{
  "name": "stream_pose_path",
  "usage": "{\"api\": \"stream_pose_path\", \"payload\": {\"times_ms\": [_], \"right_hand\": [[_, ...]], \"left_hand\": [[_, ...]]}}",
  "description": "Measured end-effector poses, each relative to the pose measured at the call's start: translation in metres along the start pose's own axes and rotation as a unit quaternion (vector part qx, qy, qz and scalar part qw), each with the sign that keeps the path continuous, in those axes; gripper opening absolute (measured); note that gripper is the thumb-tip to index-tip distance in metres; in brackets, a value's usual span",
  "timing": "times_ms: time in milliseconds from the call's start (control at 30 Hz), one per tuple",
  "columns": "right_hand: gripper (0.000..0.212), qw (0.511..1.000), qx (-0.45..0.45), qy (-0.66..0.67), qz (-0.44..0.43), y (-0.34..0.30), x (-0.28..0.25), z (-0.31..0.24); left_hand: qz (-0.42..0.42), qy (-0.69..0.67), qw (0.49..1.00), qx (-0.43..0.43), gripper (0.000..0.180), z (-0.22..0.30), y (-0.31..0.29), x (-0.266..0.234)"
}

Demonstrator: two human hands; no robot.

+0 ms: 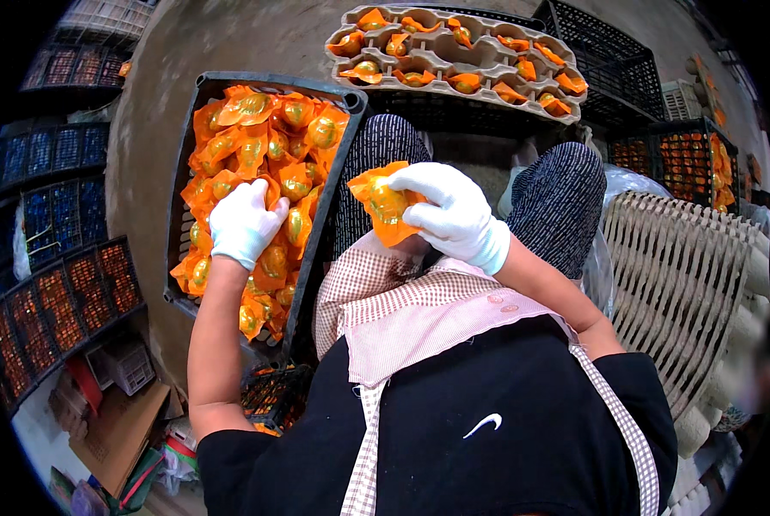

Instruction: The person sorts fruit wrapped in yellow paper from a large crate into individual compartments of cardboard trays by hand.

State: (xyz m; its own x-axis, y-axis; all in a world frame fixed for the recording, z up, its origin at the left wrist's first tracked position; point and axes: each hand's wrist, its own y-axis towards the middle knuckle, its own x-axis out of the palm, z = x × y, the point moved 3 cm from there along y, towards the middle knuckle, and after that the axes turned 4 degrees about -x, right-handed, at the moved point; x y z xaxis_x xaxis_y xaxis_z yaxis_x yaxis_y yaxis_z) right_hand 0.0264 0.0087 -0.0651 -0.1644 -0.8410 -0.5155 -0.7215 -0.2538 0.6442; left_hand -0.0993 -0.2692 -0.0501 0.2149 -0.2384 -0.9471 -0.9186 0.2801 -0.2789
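My white-gloved right hand holds up a yellow-green round fruit in a crinkled orange wrapper, above my lap. The wrapper's edges flare out past my fingers and thumb. To the left, my white-gloved left hand reaches into a dark plastic crate full of similar wrapped fruits. Its fingers and thumb close around one wrapped fruit among the others. Beyond my knees, a grey-brown moulded pulp tray carries several wrapped fruits in its hollows, with some middle hollows bare.
A tall stack of pulp trays stands close on my right. Black crates are at the far right, one with wrapped fruit. Stacked crates line the left side, near a cardboard piece.
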Motion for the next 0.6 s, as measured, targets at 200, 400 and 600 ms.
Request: {"api": "stream_pose_path", "payload": {"times_ms": [200,400,600], "right_hand": [[0.020,0.991,0.083,0.081,0.068,-0.008,-0.029,0.010],[0.006,0.915,0.232,0.189,0.272,0.014,-0.133,0.072],[0.013,0.916,0.371,0.010,0.152,0.039,-0.158,0.206]], "left_hand": [[0.055,-0.234,0.970,-0.023,0.039,-0.042,-0.019,-0.009],[-0.003,-0.577,0.800,-0.164,0.034,-0.087,-0.069,-0.039],[-0.116,-0.538,0.823,-0.140,0.033,-0.105,-0.068,0.035]]}}
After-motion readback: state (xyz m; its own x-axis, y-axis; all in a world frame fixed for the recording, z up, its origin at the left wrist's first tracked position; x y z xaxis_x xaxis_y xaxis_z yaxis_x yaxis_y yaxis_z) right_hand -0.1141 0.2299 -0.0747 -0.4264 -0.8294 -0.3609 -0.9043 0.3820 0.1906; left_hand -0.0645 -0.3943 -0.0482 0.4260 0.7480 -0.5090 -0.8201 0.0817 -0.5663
